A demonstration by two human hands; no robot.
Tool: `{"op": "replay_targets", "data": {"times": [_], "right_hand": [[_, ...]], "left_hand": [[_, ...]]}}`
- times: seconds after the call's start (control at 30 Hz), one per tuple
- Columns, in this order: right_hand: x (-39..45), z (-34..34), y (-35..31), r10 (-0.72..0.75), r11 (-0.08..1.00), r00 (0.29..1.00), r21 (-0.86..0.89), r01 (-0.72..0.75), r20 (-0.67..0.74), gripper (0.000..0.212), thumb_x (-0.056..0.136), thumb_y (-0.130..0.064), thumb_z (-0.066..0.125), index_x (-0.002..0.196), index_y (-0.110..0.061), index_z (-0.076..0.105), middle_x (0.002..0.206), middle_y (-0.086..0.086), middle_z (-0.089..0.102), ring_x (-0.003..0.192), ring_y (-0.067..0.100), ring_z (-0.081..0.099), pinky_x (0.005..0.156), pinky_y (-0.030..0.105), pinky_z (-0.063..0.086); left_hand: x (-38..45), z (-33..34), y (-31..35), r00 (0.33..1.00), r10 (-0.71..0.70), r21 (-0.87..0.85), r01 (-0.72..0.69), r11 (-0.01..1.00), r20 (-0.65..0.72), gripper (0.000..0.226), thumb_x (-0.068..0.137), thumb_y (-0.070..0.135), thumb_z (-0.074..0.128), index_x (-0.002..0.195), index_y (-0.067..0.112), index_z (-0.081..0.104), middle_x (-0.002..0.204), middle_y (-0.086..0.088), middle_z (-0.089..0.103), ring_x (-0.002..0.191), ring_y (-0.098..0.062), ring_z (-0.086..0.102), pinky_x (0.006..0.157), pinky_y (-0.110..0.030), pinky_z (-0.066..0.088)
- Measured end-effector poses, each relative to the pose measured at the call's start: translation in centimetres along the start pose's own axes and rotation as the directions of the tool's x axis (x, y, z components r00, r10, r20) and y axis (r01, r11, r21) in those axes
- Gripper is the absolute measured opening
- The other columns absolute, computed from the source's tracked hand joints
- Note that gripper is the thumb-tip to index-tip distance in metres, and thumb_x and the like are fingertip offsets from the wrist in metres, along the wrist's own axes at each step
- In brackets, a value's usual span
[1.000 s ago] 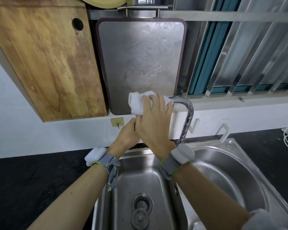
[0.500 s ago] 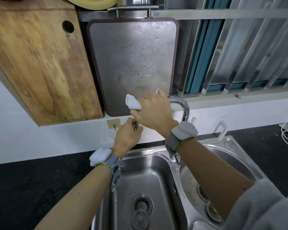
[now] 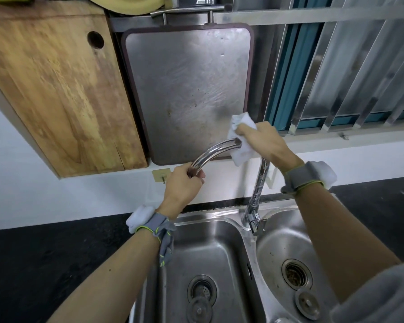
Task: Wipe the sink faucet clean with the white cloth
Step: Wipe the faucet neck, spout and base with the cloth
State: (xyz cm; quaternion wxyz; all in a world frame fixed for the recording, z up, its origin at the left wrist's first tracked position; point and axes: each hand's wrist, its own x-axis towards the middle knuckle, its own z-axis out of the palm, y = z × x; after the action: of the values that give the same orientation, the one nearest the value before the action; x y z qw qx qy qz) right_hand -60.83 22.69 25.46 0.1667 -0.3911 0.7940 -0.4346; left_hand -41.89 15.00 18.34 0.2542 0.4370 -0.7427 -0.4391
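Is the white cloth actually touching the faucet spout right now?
Touching. The head view shows the right hand pressing the white cloth around the top of the faucet spout with no gap, while the left hand grips the spout's end.

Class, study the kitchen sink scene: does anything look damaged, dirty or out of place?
Two things stand out. The wooden cutting board on the wall has a split running up from its lower edge. The right basin's drain strainer holds brownish debris, and its stopper lies loose beside it.

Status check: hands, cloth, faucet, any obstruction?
Left hand grips faucet spout end. Right hand holds white cloth wrapped on the bend. Nothing in the way.
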Motion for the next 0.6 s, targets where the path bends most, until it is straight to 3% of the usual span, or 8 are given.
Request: {"op": "replay_targets", "data": {"times": [0.2, 0.3, 0.4, 0.6], "right_hand": [[0.6, -1.0, 2.4, 0.130, 0.957, 0.991, 0.256, -0.135, 0.035, 0.023, 0.080, -0.037, 0.059, 0.075, -0.016, 0.067, 0.066, -0.005, 0.068, 0.051, 0.008, 0.060, 0.048, 0.016, 0.042], [0.7, -1.3, 3.5, 0.222, 0.892, 0.972, 0.387, -0.235, 0.079, 0.026, 0.077, -0.034, 0.061, 0.091, -0.012, 0.067, 0.089, 0.010, 0.071, 0.074, 0.024, 0.064, 0.072, 0.032, 0.048], [0.7, -1.4, 3.1, 0.211, 0.925, 0.974, 0.307, -0.226, 0.082, 0.034, 0.070, -0.038, 0.060, 0.090, -0.011, 0.066, 0.085, 0.009, 0.068, 0.071, 0.024, 0.060, 0.068, 0.031, 0.045], [0.7, -0.9, 0.4, 0.059, 0.998, 0.997, 0.026, -0.061, 0.051, 0.035, 0.070, -0.044, 0.057, 0.077, -0.011, 0.065, 0.077, 0.005, 0.066, 0.063, 0.019, 0.056, 0.060, 0.030, 0.040]], "left_hand": [[0.2, 0.8, 0.6, 0.999, -0.035, -0.104, 0.032, 0.994, -0.029, 0.035, 0.078, -0.012, 0.045, 0.077, 0.015, 0.068, 0.071, 0.002, 0.068, 0.072, -0.009, 0.065, 0.065, -0.025, 0.050], [0.1, 0.6, 0.5, 1.000, -0.025, -0.088, 0.024, 0.996, -0.016, 0.032, 0.078, -0.012, 0.045, 0.078, 0.011, 0.068, 0.069, 0.000, 0.065, 0.070, -0.011, 0.062, 0.064, -0.026, 0.049], [0.2, 0.5, 0.5, 0.999, -0.049, -0.071, 0.049, 0.996, 0.008, 0.032, 0.076, -0.012, 0.045, 0.075, 0.010, 0.068, 0.065, -0.001, 0.062, 0.071, -0.015, 0.059, 0.070, -0.031, 0.051], [0.7, -0.2, 1.0, 0.988, -0.089, -0.074, 0.098, 0.992, 0.124, 0.041, 0.071, -0.019, 0.041, 0.058, 0.013, 0.064, 0.068, -0.007, 0.063, 0.072, -0.021, 0.057, 0.063, -0.031, 0.049]]}}
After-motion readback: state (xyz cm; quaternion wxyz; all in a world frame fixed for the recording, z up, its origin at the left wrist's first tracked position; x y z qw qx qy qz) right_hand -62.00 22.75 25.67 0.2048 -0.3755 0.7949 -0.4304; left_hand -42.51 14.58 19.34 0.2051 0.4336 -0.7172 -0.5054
